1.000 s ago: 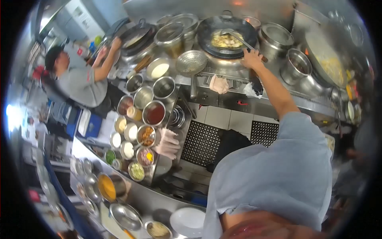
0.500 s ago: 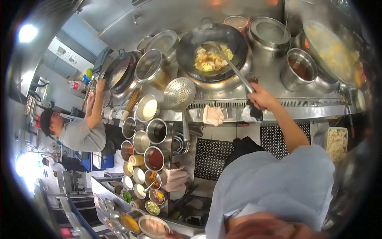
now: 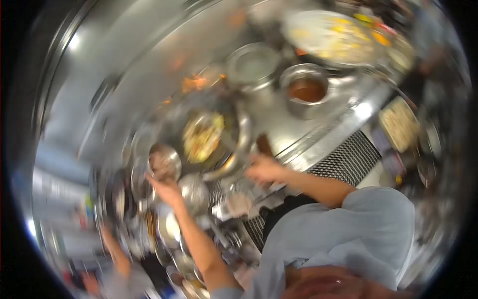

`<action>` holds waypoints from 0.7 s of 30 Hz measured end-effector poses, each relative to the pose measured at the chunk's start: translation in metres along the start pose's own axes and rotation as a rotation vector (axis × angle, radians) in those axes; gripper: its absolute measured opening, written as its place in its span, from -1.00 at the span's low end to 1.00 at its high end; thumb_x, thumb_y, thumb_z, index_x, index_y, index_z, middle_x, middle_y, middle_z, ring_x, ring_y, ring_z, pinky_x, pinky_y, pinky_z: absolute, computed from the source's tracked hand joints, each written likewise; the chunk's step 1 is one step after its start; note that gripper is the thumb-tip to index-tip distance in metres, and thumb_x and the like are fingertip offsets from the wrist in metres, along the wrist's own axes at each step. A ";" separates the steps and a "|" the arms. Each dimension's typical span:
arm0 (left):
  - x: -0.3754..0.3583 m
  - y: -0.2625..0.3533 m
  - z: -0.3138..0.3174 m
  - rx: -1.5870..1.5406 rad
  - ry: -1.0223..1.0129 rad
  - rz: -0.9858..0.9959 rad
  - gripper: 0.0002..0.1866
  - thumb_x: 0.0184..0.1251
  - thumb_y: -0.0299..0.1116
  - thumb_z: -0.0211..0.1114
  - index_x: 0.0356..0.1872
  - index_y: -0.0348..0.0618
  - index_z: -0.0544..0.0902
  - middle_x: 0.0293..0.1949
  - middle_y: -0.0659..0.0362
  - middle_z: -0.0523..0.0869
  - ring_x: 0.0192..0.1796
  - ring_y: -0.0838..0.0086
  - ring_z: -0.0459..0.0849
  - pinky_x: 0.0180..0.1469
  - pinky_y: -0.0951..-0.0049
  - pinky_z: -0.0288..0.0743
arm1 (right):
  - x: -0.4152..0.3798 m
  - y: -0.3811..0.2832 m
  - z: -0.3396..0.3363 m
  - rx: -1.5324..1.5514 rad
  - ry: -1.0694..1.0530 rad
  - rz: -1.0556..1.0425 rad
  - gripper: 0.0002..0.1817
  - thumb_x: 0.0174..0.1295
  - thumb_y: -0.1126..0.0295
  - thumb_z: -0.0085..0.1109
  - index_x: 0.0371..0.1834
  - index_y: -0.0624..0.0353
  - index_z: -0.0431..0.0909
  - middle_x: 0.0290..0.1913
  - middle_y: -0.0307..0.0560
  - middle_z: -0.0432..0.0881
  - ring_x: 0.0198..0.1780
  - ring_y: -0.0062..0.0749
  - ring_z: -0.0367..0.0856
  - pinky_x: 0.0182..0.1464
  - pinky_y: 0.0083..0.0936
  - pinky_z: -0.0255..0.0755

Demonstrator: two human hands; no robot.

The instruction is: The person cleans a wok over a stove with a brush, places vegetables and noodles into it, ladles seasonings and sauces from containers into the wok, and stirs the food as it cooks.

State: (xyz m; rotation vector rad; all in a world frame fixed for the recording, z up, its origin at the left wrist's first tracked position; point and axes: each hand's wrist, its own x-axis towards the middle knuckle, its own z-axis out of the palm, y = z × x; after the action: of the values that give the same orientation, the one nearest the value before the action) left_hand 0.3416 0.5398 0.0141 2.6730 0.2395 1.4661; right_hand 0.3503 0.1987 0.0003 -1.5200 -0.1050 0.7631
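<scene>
The view is blurred by motion. A dark wok (image 3: 172,117) stands on the stove with pale yellow and white food (image 3: 203,139) in it. My right hand (image 3: 266,169) is closed round the handle end of a ladle, just right of the wok; the ladle's outline is smeared. Beside the fingers stands a brown brush (image 3: 264,144). My left hand (image 3: 167,191) grips the lower edge of a round metal bowl (image 3: 172,162), held left of the wok. Something brownish, too blurred to name, is in the bowl.
Flames (image 3: 194,83) show behind the wok. A pot of reddish-brown liquid (image 3: 307,89), a lidded pot (image 3: 254,65) and a large pan of yellow food (image 3: 333,40) stand to the right. A perforated skimmer (image 3: 194,194) lies below the wok. At lower left is a co-worker (image 3: 124,284).
My left hand has come up from the bottom edge with the bowl to beside the wok. The camera view has turned, the wok appears farther left, and flames now show behind it.
</scene>
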 end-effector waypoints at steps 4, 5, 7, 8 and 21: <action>0.053 0.020 0.098 -0.046 -0.454 -0.051 -0.20 0.23 -0.60 -0.01 0.50 0.06 -0.08 0.33 -0.22 0.25 0.03 -0.24 0.55 -0.03 0.00 0.53 | 0.009 -0.022 0.055 0.828 -0.293 0.028 -0.79 0.20 0.43 0.13 -0.14 0.20 0.39 -0.63 -0.35 0.34 -0.70 -0.68 0.23 -0.71 -0.57 0.18; 0.065 0.016 0.112 0.033 -0.524 -0.070 -0.21 0.24 -0.61 -0.02 0.50 0.05 -0.07 0.32 -0.24 0.26 0.04 -0.25 0.54 -0.02 0.00 0.52 | 0.032 -0.018 0.062 0.900 -0.354 0.000 -0.82 0.14 0.46 0.10 -0.23 0.21 0.36 -0.65 -0.29 0.36 -0.71 -0.61 0.30 -0.71 -0.55 0.21; 0.088 0.010 0.132 0.093 -0.585 -0.080 -0.21 0.24 -0.61 -0.02 0.50 0.04 -0.06 0.31 -0.25 0.26 0.05 -0.25 0.53 -0.01 0.00 0.52 | 0.032 -0.026 0.046 0.517 -0.175 -0.055 -0.80 0.12 0.44 0.08 -0.21 0.24 0.36 -0.65 -0.22 0.41 -0.69 -0.55 0.37 -0.70 -0.52 0.23; 0.098 0.004 0.134 -0.008 -0.448 -0.089 -0.22 0.25 -0.59 -0.02 0.50 0.05 -0.05 0.31 -0.27 0.26 0.09 -0.24 0.50 0.03 -0.01 0.50 | 0.032 -0.029 0.039 0.127 -0.034 -0.060 -0.77 0.10 0.42 0.05 -0.19 0.27 0.36 -0.64 -0.15 0.46 -0.68 -0.49 0.43 -0.70 -0.49 0.26; 0.067 -0.004 0.039 -0.970 -0.155 -0.723 -0.37 0.24 -0.57 -0.04 0.37 -0.31 0.08 0.21 -0.20 0.38 -0.03 0.21 0.64 -0.41 0.38 0.66 | 0.041 -0.010 0.027 -0.543 0.146 0.017 -0.42 0.12 0.40 0.04 0.30 0.16 0.35 -0.53 -0.06 0.53 -0.65 -0.43 0.48 -0.59 -0.49 0.39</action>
State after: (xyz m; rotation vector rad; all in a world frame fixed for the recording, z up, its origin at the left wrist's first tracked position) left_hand 0.4100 0.5560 0.0484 1.6347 0.3228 0.8124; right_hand 0.3719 0.2437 -0.0046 -2.0891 -0.2019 0.6631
